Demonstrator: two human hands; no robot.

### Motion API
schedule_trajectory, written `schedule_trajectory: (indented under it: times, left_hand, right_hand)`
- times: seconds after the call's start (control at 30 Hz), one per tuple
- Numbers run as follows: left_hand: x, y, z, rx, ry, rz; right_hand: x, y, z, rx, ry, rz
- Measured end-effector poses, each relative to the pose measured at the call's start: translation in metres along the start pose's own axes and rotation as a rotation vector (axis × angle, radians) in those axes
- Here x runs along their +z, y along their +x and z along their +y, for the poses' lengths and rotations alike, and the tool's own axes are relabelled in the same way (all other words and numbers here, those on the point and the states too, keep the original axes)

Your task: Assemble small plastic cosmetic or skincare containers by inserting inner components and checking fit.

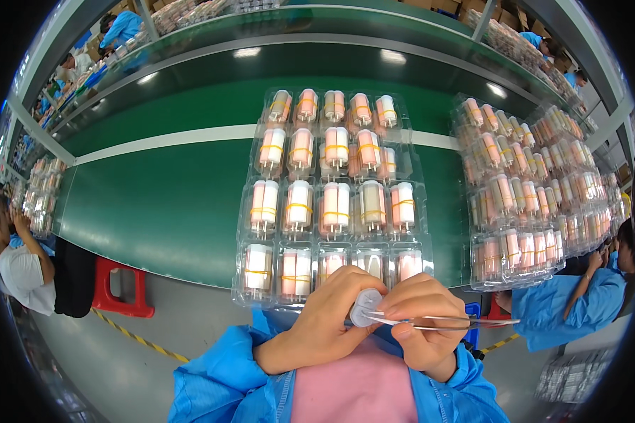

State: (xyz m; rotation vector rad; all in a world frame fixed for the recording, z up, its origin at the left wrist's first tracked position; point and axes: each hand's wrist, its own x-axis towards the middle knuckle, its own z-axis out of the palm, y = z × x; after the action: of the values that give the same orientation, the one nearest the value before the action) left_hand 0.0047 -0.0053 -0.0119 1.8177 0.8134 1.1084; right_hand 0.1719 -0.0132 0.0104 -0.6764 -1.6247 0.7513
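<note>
Slender shiny tweezers (481, 321) meet a rounded grey piece (365, 303).

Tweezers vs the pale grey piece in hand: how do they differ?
Shape: the tweezers are long and slim; the pale grey piece shows a broad, rounded end.
Look: the tweezers have a metallic shine; the piece is pale grey without that shine.
Hold: the tweezers lie roughly crosswise in the right hand; the piece is gripped in the left hand, rounded end showing.
Shared: both are hand-held.
</note>
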Motion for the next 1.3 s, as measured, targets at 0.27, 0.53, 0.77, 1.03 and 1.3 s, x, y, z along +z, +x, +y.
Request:
schedule_trajectory:
  times: [0.27,0.53,0.77,1.03,1.3]
  left_hand:
    - [-0.0015,0.0004,0.0016,0.009,0.038,0.049]
    - [-0.0015,0.0011,0.0008,0.009,0.052,0.058]
    - [-0.0005,0.0006,-0.0014,0.006,0.05,0.064]
    - [-0.0005,0.0001,0.0005,0.006,0.074,0.052]
    - [0.0001,-0.0007,0.0012,0.004,0.086,0.037]
  right_hand:
    - [0.0009,0.006,-0.0014,-0.015,-0.063,-0.087]
    - [0.0011,0.0085,-0.0001,-0.023,-0.073,-0.105]
    - [0.0023,0.0085,0.0008,-0.01,-0.088,-0.1]
    - [0.0043,0.0062,0.0043,0.007,-0.035,-0.039]
    - [0.0022,0.008,0.0021,-0.004,-0.087,-0.086]
